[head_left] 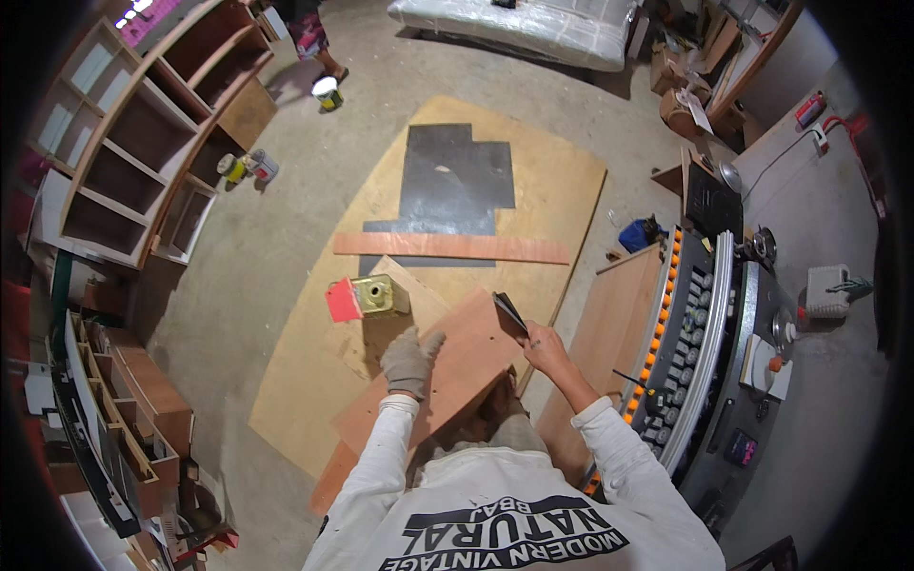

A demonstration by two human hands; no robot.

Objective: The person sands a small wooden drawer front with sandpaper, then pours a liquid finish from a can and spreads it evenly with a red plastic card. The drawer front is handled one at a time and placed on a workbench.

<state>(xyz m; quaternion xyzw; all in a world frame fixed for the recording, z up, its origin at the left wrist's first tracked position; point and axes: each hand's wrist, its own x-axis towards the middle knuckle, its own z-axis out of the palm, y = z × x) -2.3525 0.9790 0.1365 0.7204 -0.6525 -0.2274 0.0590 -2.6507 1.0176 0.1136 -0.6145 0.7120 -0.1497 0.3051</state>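
My gloved left hand (407, 364) grips the upper-left edge of a reddish wooden board (441, 381), which lies diagonally in front of my body. My bare right hand (544, 347) holds a dark, flat strip or tool (509, 314) against the board's far right end; its exact kind is unclear. Just beyond my left hand stands a gold-coloured metal can (379, 295) with a flat red piece (343, 301) at its left. A pale board (409, 281) is partly under these. Farther out, a long reddish strip (452, 247) crosses dark grey sheets (447, 186) on a large plywood panel (290, 400).
Curved shelving units (133, 176) and paint cans (231, 167) are at left, with wooden cabinets (152, 409) lower. A person's leg (328, 62) shows beyond. A wrapped mattress-like bundle (505, 29) is at the back. A long panel (595, 333) and metal equipment (685, 343) line the right.
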